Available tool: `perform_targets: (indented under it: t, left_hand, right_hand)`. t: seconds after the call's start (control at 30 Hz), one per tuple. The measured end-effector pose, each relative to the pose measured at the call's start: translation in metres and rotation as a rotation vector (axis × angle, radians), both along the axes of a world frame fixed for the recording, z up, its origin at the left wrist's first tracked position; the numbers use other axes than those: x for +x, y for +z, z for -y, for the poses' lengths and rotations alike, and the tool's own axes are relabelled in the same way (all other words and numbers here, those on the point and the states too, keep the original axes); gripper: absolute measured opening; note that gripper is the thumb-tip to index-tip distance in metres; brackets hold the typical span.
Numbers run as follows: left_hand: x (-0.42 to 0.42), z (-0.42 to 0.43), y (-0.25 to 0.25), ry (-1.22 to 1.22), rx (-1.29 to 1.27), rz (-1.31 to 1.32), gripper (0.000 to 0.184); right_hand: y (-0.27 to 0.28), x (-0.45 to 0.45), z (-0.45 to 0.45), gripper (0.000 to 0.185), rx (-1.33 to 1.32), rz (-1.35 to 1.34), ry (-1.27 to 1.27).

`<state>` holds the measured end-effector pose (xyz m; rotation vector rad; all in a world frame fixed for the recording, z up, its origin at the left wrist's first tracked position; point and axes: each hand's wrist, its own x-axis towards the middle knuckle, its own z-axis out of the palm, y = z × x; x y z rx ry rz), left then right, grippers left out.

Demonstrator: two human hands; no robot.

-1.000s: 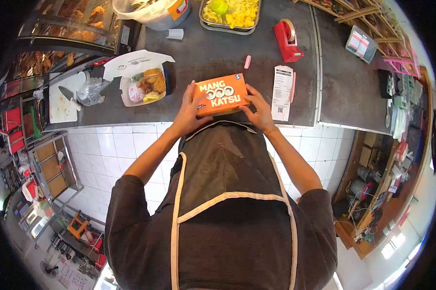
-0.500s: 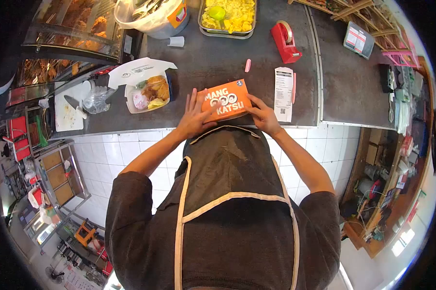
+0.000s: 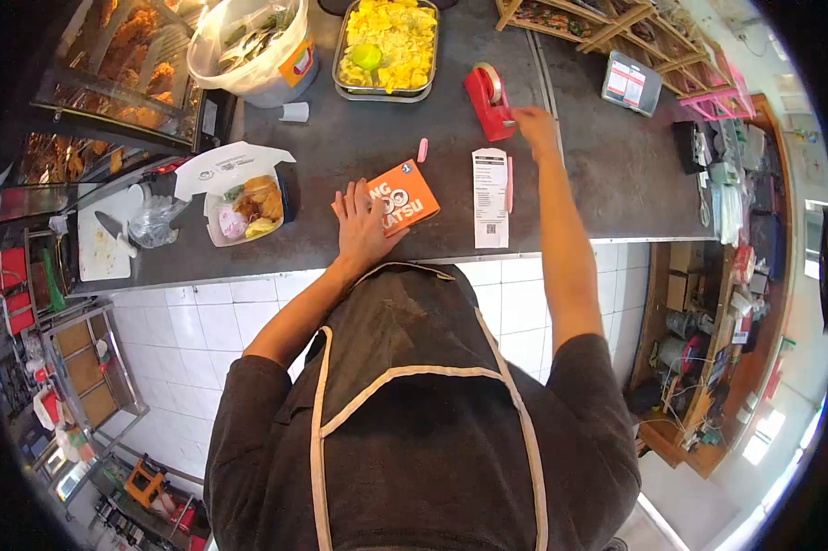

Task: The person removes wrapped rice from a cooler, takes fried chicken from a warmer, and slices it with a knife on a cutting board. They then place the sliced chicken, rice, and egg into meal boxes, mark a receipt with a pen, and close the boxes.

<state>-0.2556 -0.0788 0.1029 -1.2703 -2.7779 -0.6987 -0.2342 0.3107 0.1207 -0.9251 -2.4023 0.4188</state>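
Observation:
An orange closed box (image 3: 408,196) with white lettering lies tilted on the dark counter. My left hand (image 3: 364,223) rests on its left part with the fingers spread. My right hand (image 3: 535,129) is at the front end of the red tape dispenser (image 3: 486,103), its fingers drawn together; whether a strip of tape is between them is too small to tell. A printed receipt (image 3: 490,200) lies between the box and my right forearm, beside a pink strip. A small pink piece (image 3: 422,150) lies behind the box.
An open box of food (image 3: 245,211) stands at the left, near a cutting board (image 3: 100,241) with a knife. Farther back are a tub of utensils (image 3: 253,57) and a tray of yellow food (image 3: 386,46). A grey device (image 3: 631,84) sits at the right.
My right hand has left the orange box and moved right and away to the tape dispenser. My left hand stays on the box, which is now more tilted. The whole view has shifted.

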Motion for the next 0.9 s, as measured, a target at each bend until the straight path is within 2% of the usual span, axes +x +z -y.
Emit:
perform_targets:
  t: [0.07,0.1,0.13,0.17,0.23,0.27,0.33,0.37,0.43,0.5,0.53,0.57,0.63,0.67,0.73,0.8,0.87,0.9]
  left_hand:
    - [0.0,-0.005,0.004,-0.021,-0.018,-0.037,0.06]
    - [0.0,-0.009,0.007,-0.038,-0.038,-0.07,0.061]
    - [0.0,-0.009,0.005,-0.034,-0.01,-0.084,0.062]
    - [-0.001,-0.01,0.002,-0.051,0.014,-0.089,0.06]
    - [-0.005,-0.016,-0.007,-0.084,0.06,-0.1,0.058]
    - [-0.013,-0.017,-0.022,-0.27,0.14,-0.218,0.056]
    - [-0.001,-0.022,-0.005,-0.121,0.144,-0.17,0.056]
    - [0.001,-0.023,-0.012,-0.087,0.083,-0.196,0.055]
    - [0.002,-0.021,-0.011,-0.128,0.039,-0.17,0.053]
    - [0.003,-0.03,-0.01,-0.096,0.021,-0.137,0.052]
    - [0.003,-0.03,-0.011,-0.102,0.019,-0.17,0.051]
    - [0.003,-0.028,-0.013,-0.11,0.015,-0.201,0.05]
    - [0.002,-0.025,-0.016,-0.123,0.0,-0.214,0.05]
    - [0.002,-0.028,-0.019,-0.117,-0.008,-0.222,0.049]
    - [0.004,-0.026,-0.017,-0.15,0.022,-0.242,0.049]
    - [-0.001,-0.024,-0.013,-0.151,0.059,-0.27,0.049]
    - [0.001,-0.026,-0.007,-0.153,-0.01,-0.256,0.049]
    - [-0.002,-0.028,-0.016,-0.204,0.128,-0.308,0.051]
  right_hand:
    - [0.02,-0.016,-0.015,0.042,-1.213,0.231,-0.119]
    - [-0.008,-0.024,-0.037,0.039,-1.325,0.262,-0.022]
    - [-0.149,-0.036,-0.111,0.054,-1.74,0.072,0.364]
    - [-0.112,-0.045,-0.087,0.05,-1.44,0.221,0.411]
    - [-0.078,-0.04,-0.062,0.042,-0.832,0.302,0.602]
    - [-0.069,-0.033,-0.061,0.039,-0.516,0.335,0.653]
    - [-0.054,-0.022,-0.057,0.031,-0.034,0.37,0.695]
    - [-0.054,-0.015,-0.053,0.027,0.097,0.354,0.683]
    - [-0.06,0.004,-0.035,0.02,0.068,0.237,0.586]
    - [-0.068,0.027,-0.012,0.02,-0.475,0.017,0.363]
    - [-0.072,0.035,-0.002,0.02,-1.018,-0.214,0.117]
    - [-0.075,0.035,0.005,0.02,-1.016,-0.223,0.109]
    - [-0.079,0.024,0.014,0.017,-0.59,-0.101,-0.14]
    - [-0.079,0.02,0.012,0.017,-0.586,-0.109,-0.146]
    - [-0.074,0.018,0.018,0.014,-0.396,0.0,-0.327]
    - [-0.061,0.032,0.028,0.014,-0.403,-0.025,-0.31]
    - [-0.046,0.058,0.045,0.017,-0.559,-0.054,-0.195]
    - [-0.046,0.07,0.06,0.015,-0.5,-0.166,-0.1]
